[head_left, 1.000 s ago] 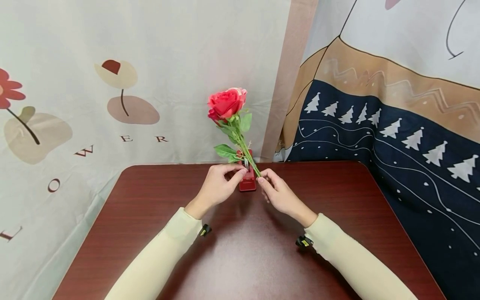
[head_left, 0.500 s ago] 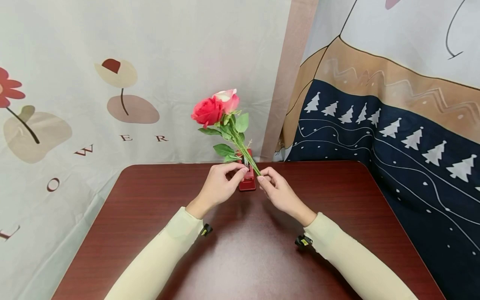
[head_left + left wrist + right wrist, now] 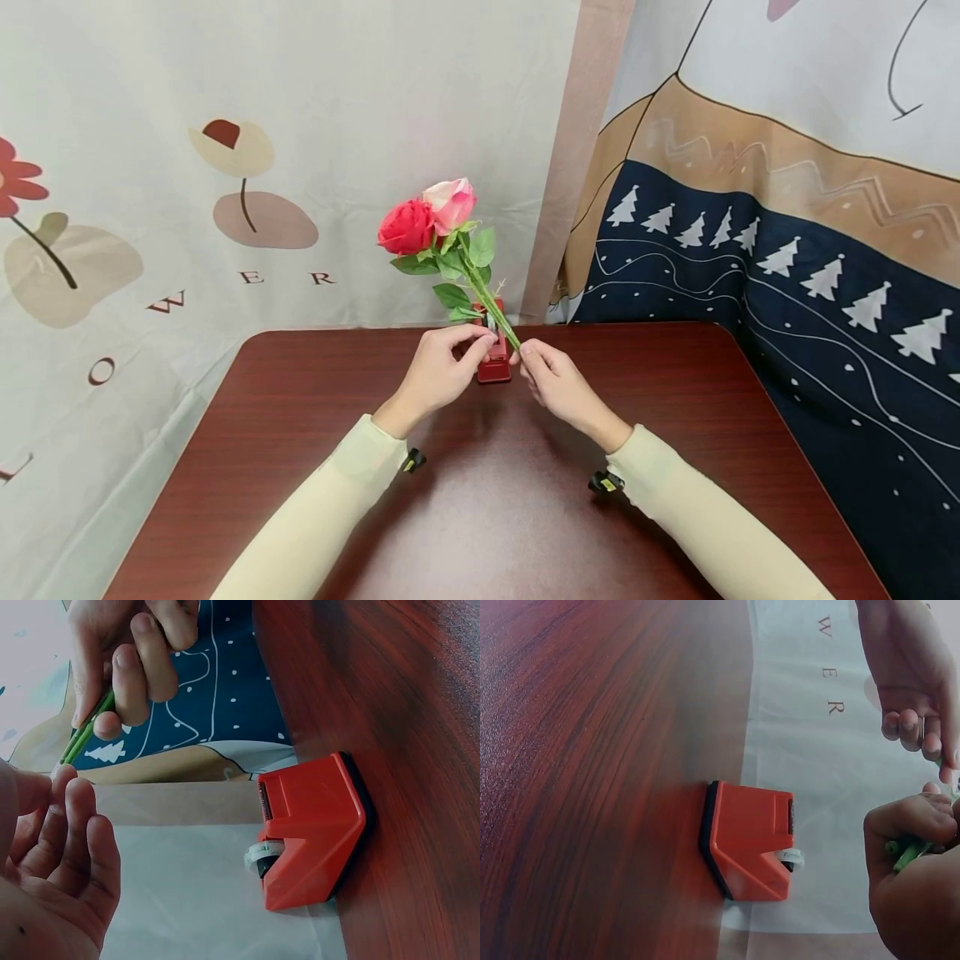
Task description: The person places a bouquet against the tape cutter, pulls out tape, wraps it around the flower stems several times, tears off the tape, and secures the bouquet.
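Two artificial roses, one red [image 3: 407,227] and one pink and white [image 3: 450,205], lean up and left with their green stems [image 3: 495,310] together. My right hand [image 3: 558,379] pinches the lower stem ends, which also show in the left wrist view as green stems [image 3: 88,729]. My left hand [image 3: 441,371] holds thumb and forefinger together beside the stems, on what looks like a small strip of clear tape, barely visible. Behind the hands stands a red tape dispenser [image 3: 495,369] with a white-rimmed tape roll [image 3: 264,856]; neither hand touches it in the wrist views.
The dark red wooden table [image 3: 480,517] has its far edge just beyond the dispenser. A pale printed curtain [image 3: 360,150] hangs behind it. To the right hangs a navy cloth [image 3: 675,283] with white trees.
The roses have turned about their stems: the red head swung left and the pink one came into view beside it. My right fingers rolled on the stem ends; my left hand hardly moved.
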The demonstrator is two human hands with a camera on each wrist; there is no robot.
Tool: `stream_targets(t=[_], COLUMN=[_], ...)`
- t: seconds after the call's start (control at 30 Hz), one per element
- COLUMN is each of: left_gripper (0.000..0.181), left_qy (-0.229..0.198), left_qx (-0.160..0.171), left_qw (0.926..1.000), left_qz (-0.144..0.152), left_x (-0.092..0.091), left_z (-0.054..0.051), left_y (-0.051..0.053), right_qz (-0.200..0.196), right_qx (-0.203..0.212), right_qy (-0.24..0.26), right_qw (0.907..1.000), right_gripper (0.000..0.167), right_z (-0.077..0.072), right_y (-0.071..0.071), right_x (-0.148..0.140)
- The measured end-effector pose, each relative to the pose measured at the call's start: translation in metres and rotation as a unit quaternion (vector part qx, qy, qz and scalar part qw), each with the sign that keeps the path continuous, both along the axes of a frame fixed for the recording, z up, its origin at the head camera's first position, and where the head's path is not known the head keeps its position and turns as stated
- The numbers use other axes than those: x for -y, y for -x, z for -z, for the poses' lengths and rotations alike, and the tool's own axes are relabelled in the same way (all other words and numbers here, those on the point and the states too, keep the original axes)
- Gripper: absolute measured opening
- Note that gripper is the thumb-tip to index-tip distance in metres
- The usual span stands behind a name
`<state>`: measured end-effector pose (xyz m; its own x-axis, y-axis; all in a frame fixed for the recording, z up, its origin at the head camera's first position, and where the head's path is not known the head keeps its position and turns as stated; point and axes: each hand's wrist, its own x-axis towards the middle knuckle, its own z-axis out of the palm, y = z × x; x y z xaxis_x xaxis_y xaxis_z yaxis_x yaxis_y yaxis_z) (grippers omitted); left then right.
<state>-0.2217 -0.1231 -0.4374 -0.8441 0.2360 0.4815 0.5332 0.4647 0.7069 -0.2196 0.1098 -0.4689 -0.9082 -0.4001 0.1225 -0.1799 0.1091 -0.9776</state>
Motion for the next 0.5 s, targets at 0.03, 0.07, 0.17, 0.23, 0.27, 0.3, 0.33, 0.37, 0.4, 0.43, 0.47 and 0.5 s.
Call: stream_targets(t=[0.03, 0.07, 0.17, 0.23, 0.27, 0.3, 0.33, 0.37, 0.4, 0.43, 0.47, 0.5], left_gripper=[0.016, 0.016, 0.017, 0.018, 0.019, 0.019, 0.019, 0.019, 0.019, 0.018, 0.017, 0.017], left_qy=[0.001, 0.001, 0.002, 0.004, 0.004, 0.006, 0.007, 0.007, 0.007, 0.008, 0.008, 0.010], left_qx=[0.000, 0.000, 0.000, 0.000, 0.001, 0.002, 0.003, 0.005, 0.006, 0.008, 0.009, 0.009], left_qw=[1.0000, 1.0000, 1.0000, 1.0000, 1.0000, 1.0000, 1.0000, 1.0000, 0.9999, 0.9999, 0.9999, 0.9999], left_qz=[-0.001, -0.001, -0.001, -0.001, -0.001, -0.002, -0.003, -0.003, -0.004, -0.005, -0.006, -0.007], left_x=[-0.0002, -0.0006, -0.0010, -0.0008, -0.0006, -0.0005, -0.0002, -0.0002, -0.0003, -0.0004, -0.0006, -0.0008], left_z=[0.0002, 0.0003, 0.0005, 0.0004, 0.0003, -0.0001, -0.0002, -0.0006, -0.0009, -0.0010, -0.0010, -0.0009], left_y=[0.0004, 0.0008, 0.0017, 0.0017, 0.0017, 0.0015, 0.0011, 0.0007, 0.0004, 0.0006, 0.0005, 0.0006], right_qz=[0.000, 0.000, 0.000, -0.001, -0.002, -0.002, -0.002, -0.003, -0.005, -0.007, -0.010, -0.014], right_qx=[-0.001, -0.003, -0.017, -0.027, -0.030, -0.031, -0.032, -0.030, -0.029, -0.027, -0.025, -0.023], right_qy=[0.000, -0.002, -0.011, -0.019, -0.023, -0.025, -0.026, -0.027, -0.027, -0.026, -0.025, -0.023], right_qw=[1.0000, 1.0000, 0.9998, 0.9995, 0.9993, 0.9992, 0.9991, 0.9992, 0.9992, 0.9993, 0.9993, 0.9994], right_gripper=[0.033, 0.032, 0.033, 0.034, 0.033, 0.033, 0.030, 0.028, 0.026, 0.025, 0.023, 0.023], right_z=[-0.0003, -0.0004, -0.0007, -0.0006, -0.0005, -0.0005, -0.0002, 0.0001, 0.0001, 0.0001, -0.0001, -0.0005], right_y=[-0.0001, 0.0000, 0.0006, 0.0009, 0.0010, 0.0009, 0.0008, 0.0006, 0.0005, 0.0004, 0.0002, 0.0001], right_x=[0.0000, -0.0002, -0.0005, -0.0005, -0.0004, -0.0002, 0.0002, 0.0004, 0.0007, 0.0012, 0.0017, 0.0022])
